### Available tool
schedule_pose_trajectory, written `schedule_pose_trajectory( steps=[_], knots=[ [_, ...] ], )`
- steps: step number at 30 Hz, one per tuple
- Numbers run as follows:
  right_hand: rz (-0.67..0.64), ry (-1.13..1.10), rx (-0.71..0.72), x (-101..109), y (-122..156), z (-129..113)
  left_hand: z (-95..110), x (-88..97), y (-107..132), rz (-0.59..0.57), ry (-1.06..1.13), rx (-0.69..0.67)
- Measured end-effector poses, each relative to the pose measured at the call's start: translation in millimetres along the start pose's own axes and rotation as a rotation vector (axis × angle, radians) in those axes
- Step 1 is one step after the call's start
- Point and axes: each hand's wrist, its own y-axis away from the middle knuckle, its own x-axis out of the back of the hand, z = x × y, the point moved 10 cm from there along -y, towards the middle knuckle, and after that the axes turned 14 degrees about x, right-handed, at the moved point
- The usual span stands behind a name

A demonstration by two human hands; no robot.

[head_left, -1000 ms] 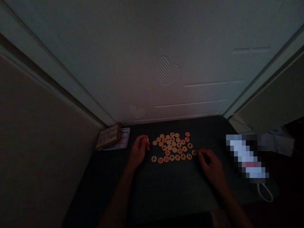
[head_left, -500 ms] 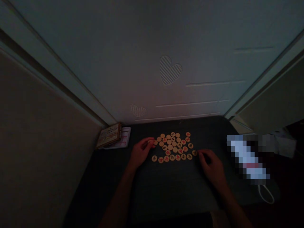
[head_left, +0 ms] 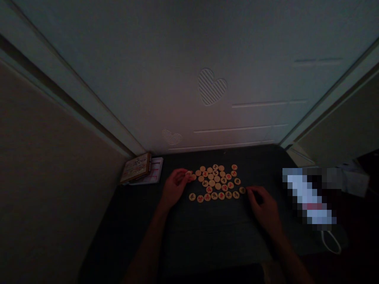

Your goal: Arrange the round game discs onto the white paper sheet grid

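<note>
Round wooden xiangqi pieces [head_left: 217, 179] lie loosely grouped on the dark table, some showing red or black characters and some blank side up. Along the near side, several of them form a row [head_left: 214, 196]. At the group's left edge, my left hand [head_left: 174, 188] pinches a xiangqi piece [head_left: 188, 173] between thumb and fingers, slightly tilted. My right hand [head_left: 264, 206] rests on the table to the right, fingers closed, with its thumb and fingertip at the edge of the piece [head_left: 242, 190] that ends the row.
A patterned wooden box [head_left: 136, 169] lies on a white-and-pink item [head_left: 156, 172] at the table's back left. A blurred-out pale object [head_left: 309, 199] with a white loop [head_left: 331, 241] lies at right. A white panel with heart reliefs [head_left: 212, 86] rises behind the table [head_left: 201, 232].
My left hand has lifted and tilted its piece a little, so more of its face shows. My right hand and the other pieces stay put.
</note>
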Motion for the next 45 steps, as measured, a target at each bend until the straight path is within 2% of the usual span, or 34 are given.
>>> schedule_pose_trajectory(
  steps=[13,20,24,27,34,38,41,45],
  knots=[
    [-0.015,-0.001,-0.013,-1.2,0.6,2.0,-0.4,1.8,1.5,-0.006,-0.039,-0.004],
    [-0.022,0.001,-0.028,-2.0,1.4,4.5,2.9,-13.6,11.0,-0.110,-0.242,0.032],
    [-0.012,-0.006,-0.032,-1.1,1.4,4.2,14.1,-19.7,18.0,-0.131,-0.435,-0.018],
    [-0.012,-0.002,-0.027,-0.7,0.9,2.8,16.3,-27.7,20.9,-0.192,-0.571,-0.048],
    [-0.005,0.010,0.004,0.5,-1.9,-2.8,18.4,-36.1,21.7,-0.218,-0.641,-0.184],
    [-0.018,0.015,0.148,-3.6,-12.9,-26.9,21.2,-36.6,23.1,-0.195,-0.643,-0.236],
    [-0.099,-0.014,0.288,-16.9,-27.4,-52.7,21.6,-29.5,21.3,-0.141,-0.603,-0.231],
    [-0.223,-0.025,0.403,-39.2,-58.3,-72.3,19.7,3.3,12.0,0.091,-0.460,-0.185]
  ],
)
